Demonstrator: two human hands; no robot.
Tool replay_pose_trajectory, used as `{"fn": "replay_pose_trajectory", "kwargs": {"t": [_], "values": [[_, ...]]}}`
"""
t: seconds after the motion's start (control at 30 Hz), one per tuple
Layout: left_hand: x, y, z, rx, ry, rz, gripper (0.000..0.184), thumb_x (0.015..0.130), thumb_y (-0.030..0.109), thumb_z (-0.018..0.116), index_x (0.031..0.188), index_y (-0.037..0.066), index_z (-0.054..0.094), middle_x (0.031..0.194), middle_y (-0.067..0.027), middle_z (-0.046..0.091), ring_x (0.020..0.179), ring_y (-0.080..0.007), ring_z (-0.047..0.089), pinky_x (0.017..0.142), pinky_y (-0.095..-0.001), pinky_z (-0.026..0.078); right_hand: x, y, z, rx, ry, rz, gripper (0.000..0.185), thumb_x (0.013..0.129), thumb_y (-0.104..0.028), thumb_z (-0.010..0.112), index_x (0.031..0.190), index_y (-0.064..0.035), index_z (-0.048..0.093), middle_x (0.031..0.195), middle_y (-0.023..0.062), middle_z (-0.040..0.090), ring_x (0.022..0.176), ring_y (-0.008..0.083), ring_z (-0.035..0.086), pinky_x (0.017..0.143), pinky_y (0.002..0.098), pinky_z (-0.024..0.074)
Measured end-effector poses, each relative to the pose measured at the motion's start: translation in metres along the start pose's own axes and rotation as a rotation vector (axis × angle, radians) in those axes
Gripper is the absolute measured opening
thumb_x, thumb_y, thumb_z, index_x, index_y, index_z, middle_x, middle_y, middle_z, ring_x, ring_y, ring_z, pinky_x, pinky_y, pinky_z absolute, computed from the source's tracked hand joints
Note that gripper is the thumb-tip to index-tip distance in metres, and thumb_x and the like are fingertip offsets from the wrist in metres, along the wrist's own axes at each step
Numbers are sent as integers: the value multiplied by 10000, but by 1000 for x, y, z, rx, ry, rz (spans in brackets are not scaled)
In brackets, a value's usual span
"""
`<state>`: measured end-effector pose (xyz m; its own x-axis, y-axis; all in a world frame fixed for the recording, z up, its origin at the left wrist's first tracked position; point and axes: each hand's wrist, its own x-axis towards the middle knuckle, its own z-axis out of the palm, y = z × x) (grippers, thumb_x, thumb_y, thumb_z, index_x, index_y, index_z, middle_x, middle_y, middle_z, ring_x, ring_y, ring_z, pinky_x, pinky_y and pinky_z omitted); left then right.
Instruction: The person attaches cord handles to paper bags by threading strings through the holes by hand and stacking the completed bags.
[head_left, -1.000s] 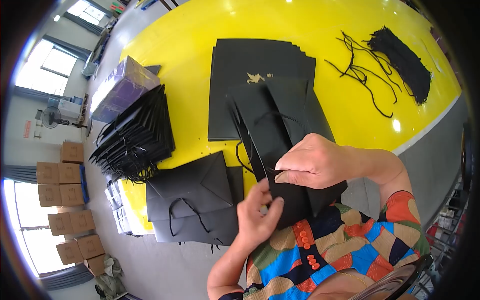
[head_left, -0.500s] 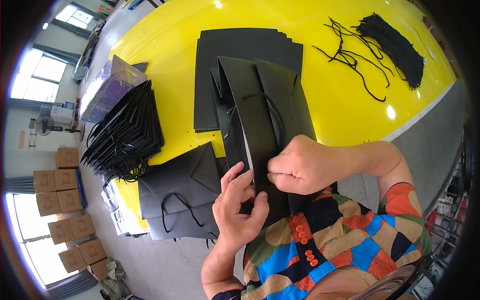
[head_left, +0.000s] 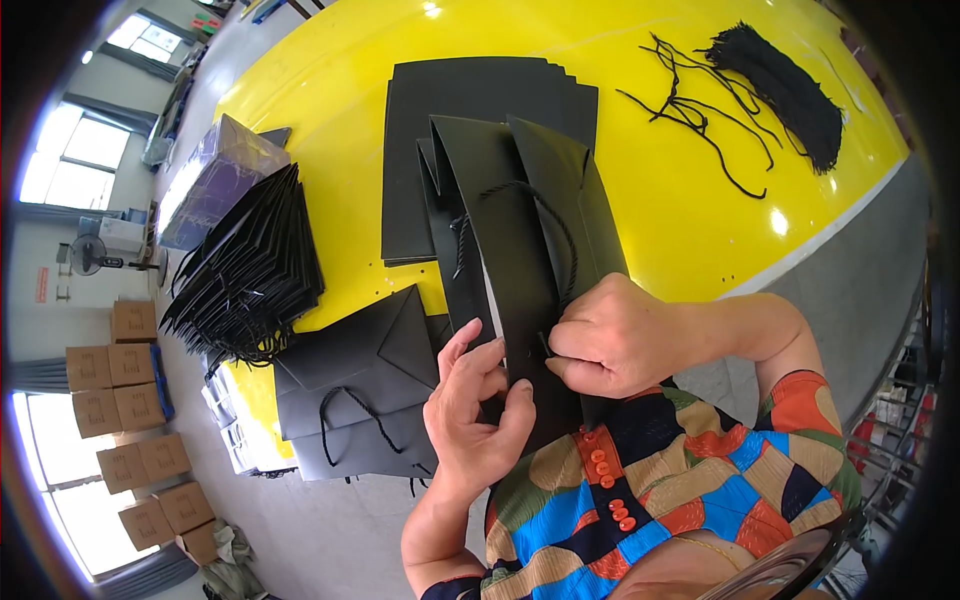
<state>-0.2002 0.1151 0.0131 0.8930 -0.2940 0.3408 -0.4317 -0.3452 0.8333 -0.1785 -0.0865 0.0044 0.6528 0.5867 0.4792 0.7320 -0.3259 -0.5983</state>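
Note:
A black paper bag [head_left: 505,245] lies in front of me, its open edge toward my body, with a twisted black rope handle [head_left: 562,230] looped across it. My left hand [head_left: 475,410] grips the bag's left edge, thumb and fingers bent about the panel. On the right side, my right hand [head_left: 612,340] is closed in a pinch, and a short dark cord end shows at its fingertips beside the bag panel. What lies inside that fist is hidden.
Flat black sheets [head_left: 470,90] lie stacked behind the bag on the yellow table [head_left: 680,230]. Black cords [head_left: 785,95] lie at the back right. Folded black bags [head_left: 250,265], another handled bag [head_left: 350,370] and a purple box [head_left: 220,180] are at left.
My right hand has shifted slightly to the right and down, and a dark cord end now shows at its fingertips. My left hand stays almost in place.

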Motion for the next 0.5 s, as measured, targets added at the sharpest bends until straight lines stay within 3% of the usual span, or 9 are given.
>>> {"fn": "replay_pose_trajectory", "kwargs": {"t": [0.17,0.37,0.47,0.5], "values": [[1,-2,0,18,-9,23,312,637,-58,561,948,-70,591,529,4,426,555,-80,412,1033,-477,376,5,0,-3,163,-18,35,185,717,-67,575,563,-32,477,474,118,467,427,296,508,403,369,391],[1,1,0,40,-8,97,336,625,-57,563,959,-61,605,530,-32,509,556,-122,500,1029,-493,376,8,-6,-1,200,-71,244,240,702,-114,558,509,1,476,456,166,445,396,320,462,415,391,382],[0,0,-3,56,-30,130,373,607,-51,599,980,-43,604,547,-37,543,536,-163,550,999,-492,391,26,-12,-26,396,-402,526,261,705,-140,548,505,12,476,468,192,445,413,329,459,440,407,381],[0,0,-4,61,-38,143,392,599,-49,616,990,-35,602,554,-37,555,526,-180,568,985,-490,398,27,-12,-27,390,-408,504,263,713,-147,549,515,13,482,471,194,448,417,326,460,445,406,380]]}}
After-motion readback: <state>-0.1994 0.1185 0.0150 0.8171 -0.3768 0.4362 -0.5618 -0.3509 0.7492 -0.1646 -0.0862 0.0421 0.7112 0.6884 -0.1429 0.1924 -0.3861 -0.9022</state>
